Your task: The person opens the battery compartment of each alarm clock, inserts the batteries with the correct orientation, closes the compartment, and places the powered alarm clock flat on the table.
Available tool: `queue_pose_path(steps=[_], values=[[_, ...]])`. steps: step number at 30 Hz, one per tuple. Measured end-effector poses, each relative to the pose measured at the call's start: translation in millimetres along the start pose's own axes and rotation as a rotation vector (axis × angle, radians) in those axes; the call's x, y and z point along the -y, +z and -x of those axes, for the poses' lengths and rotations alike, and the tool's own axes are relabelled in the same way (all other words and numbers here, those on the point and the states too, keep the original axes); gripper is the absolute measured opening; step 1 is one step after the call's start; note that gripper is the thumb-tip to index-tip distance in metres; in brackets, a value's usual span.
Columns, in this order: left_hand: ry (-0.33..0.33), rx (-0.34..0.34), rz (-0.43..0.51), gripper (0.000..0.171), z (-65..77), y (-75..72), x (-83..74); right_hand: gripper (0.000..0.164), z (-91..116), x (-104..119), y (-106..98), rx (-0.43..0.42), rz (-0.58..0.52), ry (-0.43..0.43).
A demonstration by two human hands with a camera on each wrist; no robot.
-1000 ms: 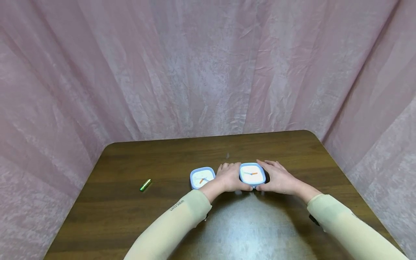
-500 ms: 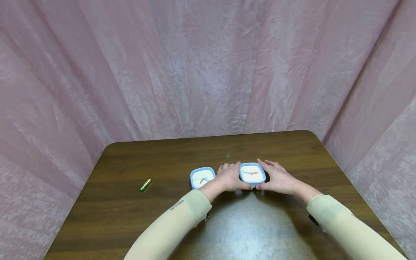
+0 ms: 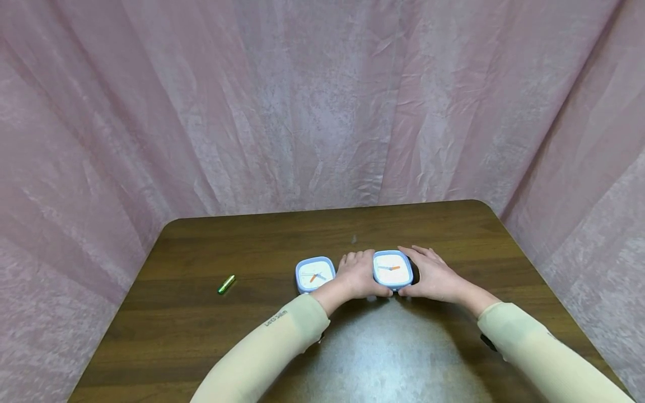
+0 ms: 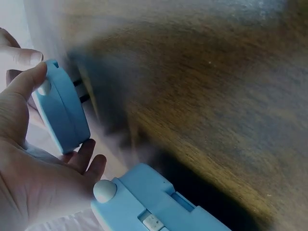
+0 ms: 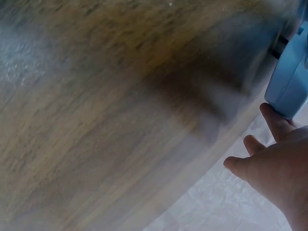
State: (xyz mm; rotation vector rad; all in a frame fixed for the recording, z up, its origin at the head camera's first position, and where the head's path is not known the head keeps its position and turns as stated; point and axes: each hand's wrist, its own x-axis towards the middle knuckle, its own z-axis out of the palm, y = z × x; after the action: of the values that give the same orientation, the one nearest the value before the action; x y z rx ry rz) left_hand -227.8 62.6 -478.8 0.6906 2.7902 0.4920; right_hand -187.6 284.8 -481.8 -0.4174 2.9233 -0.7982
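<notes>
A light-blue alarm clock with a white face and an orange hand sits between my two hands, face up toward the head camera. My left hand grips its left side, thumb at the front edge. On the opposite side, my right hand grips it with thumb and fingers. Dark feet show under this clock in the left wrist view; whether they touch the table cannot be told. A second matching clock stands just left of my left hand, partly covered by that wrist.
A green battery lies on the brown wooden table, well left of both clocks. Pink curtains hang behind the table and along its sides. Glare covers the tabletop in front of the hands.
Both hands keep the same hold on the clock. The head view has shifted very slightly; the second clock and the battery stay in place.
</notes>
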Motion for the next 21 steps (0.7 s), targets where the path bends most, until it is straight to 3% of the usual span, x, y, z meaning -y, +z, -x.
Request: queue_pose_path(steps=[10,21], values=[[-0.005,0.004,0.005,0.110,-1.5,3.4,2.1,0.108,-1,3,2,-0.004,0.009,-0.020],[-0.012,0.053,0.077,0.102,7.7,-14.9,-2.2,0.103,-2,3,0,0.041,-0.030,0.031]])
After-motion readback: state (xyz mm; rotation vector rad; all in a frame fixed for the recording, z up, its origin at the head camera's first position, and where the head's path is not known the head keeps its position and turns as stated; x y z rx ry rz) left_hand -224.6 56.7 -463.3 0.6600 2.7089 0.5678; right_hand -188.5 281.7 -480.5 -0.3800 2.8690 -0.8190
